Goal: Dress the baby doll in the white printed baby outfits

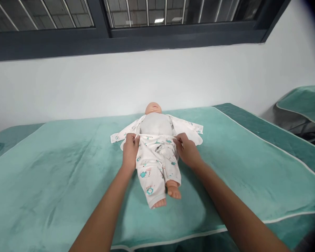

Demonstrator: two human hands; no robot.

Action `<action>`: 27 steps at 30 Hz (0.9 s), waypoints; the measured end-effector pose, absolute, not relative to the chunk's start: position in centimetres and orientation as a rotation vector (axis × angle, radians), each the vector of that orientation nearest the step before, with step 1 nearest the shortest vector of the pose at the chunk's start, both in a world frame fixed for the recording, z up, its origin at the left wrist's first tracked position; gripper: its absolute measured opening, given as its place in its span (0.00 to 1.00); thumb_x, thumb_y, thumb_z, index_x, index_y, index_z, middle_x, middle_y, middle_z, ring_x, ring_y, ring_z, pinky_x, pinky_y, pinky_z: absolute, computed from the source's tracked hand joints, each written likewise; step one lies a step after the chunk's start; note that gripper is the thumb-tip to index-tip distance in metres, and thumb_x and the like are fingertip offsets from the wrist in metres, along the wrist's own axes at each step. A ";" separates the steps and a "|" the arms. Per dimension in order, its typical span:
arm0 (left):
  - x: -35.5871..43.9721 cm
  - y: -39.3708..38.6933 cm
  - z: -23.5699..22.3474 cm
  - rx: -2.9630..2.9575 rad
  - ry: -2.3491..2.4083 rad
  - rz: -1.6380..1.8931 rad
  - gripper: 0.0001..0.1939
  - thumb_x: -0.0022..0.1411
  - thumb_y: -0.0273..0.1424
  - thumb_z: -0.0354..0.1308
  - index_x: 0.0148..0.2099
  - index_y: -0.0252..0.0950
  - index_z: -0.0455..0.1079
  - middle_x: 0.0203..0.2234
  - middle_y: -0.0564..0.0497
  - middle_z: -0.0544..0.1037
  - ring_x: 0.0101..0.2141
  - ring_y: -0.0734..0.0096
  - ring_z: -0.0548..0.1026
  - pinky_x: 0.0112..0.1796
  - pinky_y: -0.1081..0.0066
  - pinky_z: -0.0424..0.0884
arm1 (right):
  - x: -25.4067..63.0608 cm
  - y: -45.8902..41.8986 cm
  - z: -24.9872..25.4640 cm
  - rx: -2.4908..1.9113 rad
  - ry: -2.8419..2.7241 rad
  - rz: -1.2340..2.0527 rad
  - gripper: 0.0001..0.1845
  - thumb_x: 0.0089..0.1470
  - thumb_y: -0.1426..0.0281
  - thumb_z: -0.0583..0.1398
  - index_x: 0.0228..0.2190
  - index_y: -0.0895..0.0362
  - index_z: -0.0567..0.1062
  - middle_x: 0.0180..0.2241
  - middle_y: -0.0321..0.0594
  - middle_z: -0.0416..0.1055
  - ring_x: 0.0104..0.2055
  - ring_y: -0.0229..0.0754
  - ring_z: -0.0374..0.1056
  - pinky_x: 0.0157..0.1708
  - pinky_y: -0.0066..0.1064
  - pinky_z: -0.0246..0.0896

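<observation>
A baby doll [153, 107] lies on its back, head toward the wall and feet toward me. White printed pants [152, 171] cover its legs, with both feet showing at the cuffs. My left hand [130, 148] pinches the pants' waistband at its left side. At the opposite side my right hand [187, 148] grips the same waistband, which is stretched straight across the doll's belly. A white printed jacket [185, 127] lies spread open under the doll, its sleeves out to both sides. The doll's pale grey cloth torso [156, 124] shows above the waistband.
Under the doll is a green padded cover [68, 175] with white piping, reaching the white wall [120, 80]. A dark-framed window [173, 29] with metal bars is above. Another green padded surface [304, 103] stands at the right.
</observation>
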State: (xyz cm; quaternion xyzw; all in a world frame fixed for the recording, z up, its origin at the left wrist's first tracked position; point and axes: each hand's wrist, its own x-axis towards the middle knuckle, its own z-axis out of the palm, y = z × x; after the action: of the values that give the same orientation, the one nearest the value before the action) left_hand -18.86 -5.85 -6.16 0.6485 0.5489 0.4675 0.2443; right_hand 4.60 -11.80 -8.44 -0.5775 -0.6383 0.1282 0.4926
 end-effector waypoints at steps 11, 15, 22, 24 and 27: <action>-19.4 -3.0 -7.6 1.311 1.104 1.146 0.19 0.56 0.49 0.63 0.37 0.37 0.69 0.26 0.56 0.70 0.27 0.74 0.66 0.29 0.75 0.61 | 5.3 -6.6 -9.6 -1.157 -1.110 1.004 0.17 0.53 0.53 0.63 0.32 0.51 0.65 0.22 0.28 0.62 0.22 0.36 0.55 0.23 0.29 0.49; -20.2 -3.4 -6.6 1.264 1.121 1.039 0.21 0.58 0.50 0.61 0.37 0.35 0.73 0.31 0.52 0.75 0.30 0.71 0.69 0.30 0.74 0.65 | 6.2 -7.3 -8.9 -1.202 -1.202 1.069 0.17 0.56 0.52 0.61 0.30 0.54 0.70 0.24 0.31 0.64 0.26 0.35 0.57 0.26 0.29 0.51; -22.3 -2.9 -7.3 1.278 0.973 0.722 0.22 0.54 0.43 0.67 0.48 0.37 0.75 0.38 0.47 0.78 0.35 0.68 0.74 0.33 0.73 0.71 | 8.6 -8.7 -8.0 -1.072 -1.419 1.410 0.15 0.48 0.62 0.68 0.36 0.55 0.74 0.36 0.37 0.73 0.38 0.41 0.67 0.38 0.32 0.62; -22.6 -3.2 -7.4 1.271 0.974 0.678 0.25 0.55 0.44 0.66 0.51 0.37 0.74 0.41 0.45 0.79 0.37 0.65 0.75 0.35 0.71 0.73 | 8.7 -9.1 -7.8 -1.066 -1.448 1.446 0.16 0.46 0.64 0.69 0.37 0.55 0.74 0.37 0.39 0.74 0.41 0.44 0.68 0.40 0.35 0.64; -22.7 -3.5 -7.8 1.236 0.949 0.670 0.28 0.55 0.44 0.66 0.55 0.38 0.72 0.40 0.46 0.79 0.37 0.65 0.76 0.35 0.71 0.74 | 8.3 -9.6 -7.6 -1.035 -1.438 1.462 0.16 0.46 0.66 0.69 0.37 0.55 0.74 0.39 0.39 0.75 0.42 0.45 0.69 0.42 0.37 0.65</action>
State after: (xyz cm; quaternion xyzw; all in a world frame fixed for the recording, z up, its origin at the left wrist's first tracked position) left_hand -22.73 -3.48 -7.75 0.5465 0.4198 0.2961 0.6614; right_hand 8.35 -9.64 -7.56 -0.4109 -0.5710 0.5807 0.4098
